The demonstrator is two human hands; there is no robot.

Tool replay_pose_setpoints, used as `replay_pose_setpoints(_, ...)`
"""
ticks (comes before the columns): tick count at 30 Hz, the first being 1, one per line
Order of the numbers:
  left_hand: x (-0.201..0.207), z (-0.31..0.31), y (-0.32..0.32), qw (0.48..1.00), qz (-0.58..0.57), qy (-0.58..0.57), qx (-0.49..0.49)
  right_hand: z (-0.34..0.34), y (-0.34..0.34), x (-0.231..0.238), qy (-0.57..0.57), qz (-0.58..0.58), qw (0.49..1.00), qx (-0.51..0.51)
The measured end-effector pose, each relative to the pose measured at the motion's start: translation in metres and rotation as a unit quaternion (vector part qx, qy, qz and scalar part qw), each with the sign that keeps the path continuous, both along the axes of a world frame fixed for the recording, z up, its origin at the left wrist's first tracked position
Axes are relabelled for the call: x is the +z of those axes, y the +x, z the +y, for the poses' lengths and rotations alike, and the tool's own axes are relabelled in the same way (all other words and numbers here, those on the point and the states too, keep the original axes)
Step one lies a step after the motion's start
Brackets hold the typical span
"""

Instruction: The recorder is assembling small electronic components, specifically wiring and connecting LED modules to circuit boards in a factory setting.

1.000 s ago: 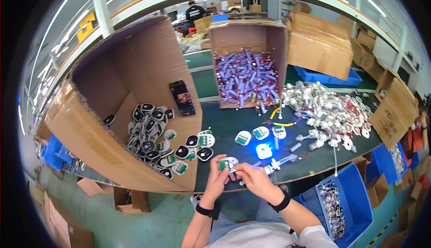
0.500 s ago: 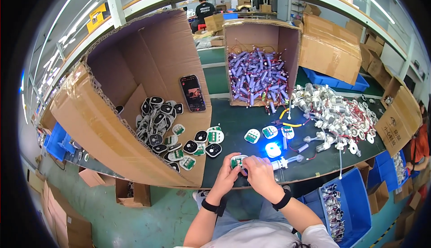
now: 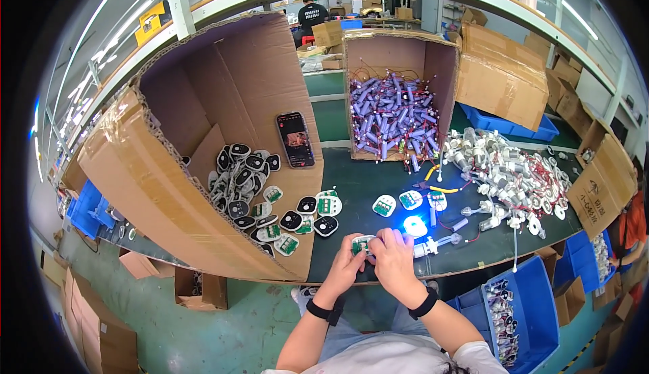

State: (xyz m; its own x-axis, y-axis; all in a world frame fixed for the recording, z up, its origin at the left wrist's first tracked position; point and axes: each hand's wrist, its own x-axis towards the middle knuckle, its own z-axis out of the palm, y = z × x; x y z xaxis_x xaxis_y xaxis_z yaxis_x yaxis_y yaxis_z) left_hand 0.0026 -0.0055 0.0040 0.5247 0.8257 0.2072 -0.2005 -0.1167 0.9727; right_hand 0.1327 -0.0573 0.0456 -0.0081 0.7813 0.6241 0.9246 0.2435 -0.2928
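My left hand (image 3: 345, 267) is closed round the edge of a white rounded panel (image 3: 361, 244) with a green circuit board facing up. Against the panel's right side, my right hand (image 3: 395, 260) has its fingers pinched together; what they pinch is hidden. Just beyond those fingers, a similar panel glows bright blue-white (image 3: 414, 226). Next to the right knuckles lies a white and clear cylindrical pump part (image 3: 427, 247) with a wire. Farther off are a loose white panel with a green board (image 3: 384, 205) and two more beside it.
At left, a big cardboard box (image 3: 162, 191) holds piled black-and-white panels (image 3: 240, 178) and a phone (image 3: 295, 140). Purple wired batteries (image 3: 395, 113) fill another box. Yellow-handled pliers (image 3: 443, 189) lie before a heap of white pump parts (image 3: 507, 178). A blue bin (image 3: 534, 306) stands lower right.
The whole scene has shifted slightly rightward in the picture. My hands stay together at the panel, with the right fingers a little changed in pose.
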Motion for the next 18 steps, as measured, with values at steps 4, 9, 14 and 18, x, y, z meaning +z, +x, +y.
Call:
replay_pose_setpoints(4, 0.0044, -0.0004, -0.0004, 0.999, 0.031, 0.007, 0.016, 0.0021, 0.0006, -0.0022, 0.021, -0.012, 1.0, -0.006)
replay_pose_setpoints(9, 0.0017, -0.0031, 0.0012, 0.997, 0.06, 0.025, 0.037, 0.002, 0.0011, -0.0053, 0.05, -0.013, 0.999, 0.003)
replay_pose_setpoints(14, 0.003, -0.0008, 0.0004, 0.999, -0.002, -0.035, 0.018, 0.0018, -0.0008, -0.0034, 0.055, -0.011, 0.998, 0.015)
replay_pose_setpoints(18, 0.0052, -0.0004, -0.0017, 0.996, -0.033, -0.082, -0.015, 0.0041, -0.0025, -0.0034, 0.047, -0.015, 0.999, 0.0)
